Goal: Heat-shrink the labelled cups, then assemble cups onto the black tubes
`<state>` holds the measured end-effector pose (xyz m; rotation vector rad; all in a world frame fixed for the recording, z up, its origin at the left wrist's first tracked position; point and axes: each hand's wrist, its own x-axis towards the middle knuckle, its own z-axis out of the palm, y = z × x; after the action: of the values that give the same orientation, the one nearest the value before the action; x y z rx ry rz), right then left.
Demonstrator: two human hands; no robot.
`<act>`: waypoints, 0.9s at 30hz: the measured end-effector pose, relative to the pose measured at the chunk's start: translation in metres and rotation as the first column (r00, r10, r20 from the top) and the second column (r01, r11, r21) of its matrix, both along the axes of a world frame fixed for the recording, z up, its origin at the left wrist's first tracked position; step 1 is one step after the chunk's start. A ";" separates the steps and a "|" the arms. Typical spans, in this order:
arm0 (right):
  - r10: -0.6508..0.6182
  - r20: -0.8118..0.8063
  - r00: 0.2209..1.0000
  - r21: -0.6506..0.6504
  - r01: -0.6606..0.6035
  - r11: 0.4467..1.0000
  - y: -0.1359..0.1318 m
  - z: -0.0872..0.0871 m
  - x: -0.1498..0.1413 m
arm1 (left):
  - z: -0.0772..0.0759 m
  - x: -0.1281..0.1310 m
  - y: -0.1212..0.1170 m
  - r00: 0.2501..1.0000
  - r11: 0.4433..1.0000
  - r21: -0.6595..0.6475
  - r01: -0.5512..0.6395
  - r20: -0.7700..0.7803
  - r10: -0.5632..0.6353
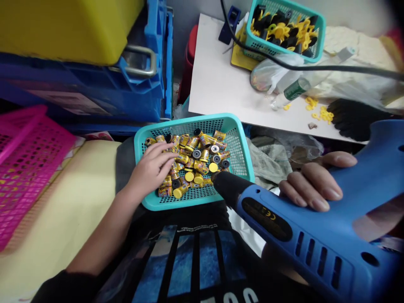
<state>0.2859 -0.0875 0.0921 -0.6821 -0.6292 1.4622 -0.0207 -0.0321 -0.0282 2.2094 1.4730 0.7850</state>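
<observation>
My left hand (153, 168) reaches into a teal mesh basket (243, 158) on my lap and rests on several small yellow and black cylinders (195, 158), its fingers curled over them. What the fingertips grip is hidden. My right hand (315, 185) is wrapped around the handle of a blue electric screwdriver (315, 240), whose black nose points at the basket's near right corner.
A white table (221, 84) behind holds a second teal basket (285, 31) of yellow and black parts, plastic bags, loose yellow rings (322, 111) and a black cable. Stacked blue and yellow crates (94, 63) stand at left, a pink mesh basket (25, 168) beside them.
</observation>
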 end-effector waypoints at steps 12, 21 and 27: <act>0.081 0.015 0.997 -0.136 -0.079 0.988 -0.001 -0.012 -0.007 | 0.005 -0.015 0.005 0.997 0.997 0.024 -0.071 0.017 0.070; 0.134 -0.030 0.991 -0.184 -0.137 0.973 0.002 -0.020 -0.025 | 0.002 -0.013 0.001 0.998 0.999 -0.004 -0.054 0.044 0.054; 0.058 -0.003 0.998 -0.183 -0.058 0.981 0.006 -0.020 -0.021 | -0.003 -0.021 0.001 0.992 0.994 0.003 -0.108 0.071 0.107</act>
<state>0.2647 -0.0819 0.0724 -0.8141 -0.5236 1.5874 -0.0412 -0.0310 -0.0313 2.0989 1.5673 0.8945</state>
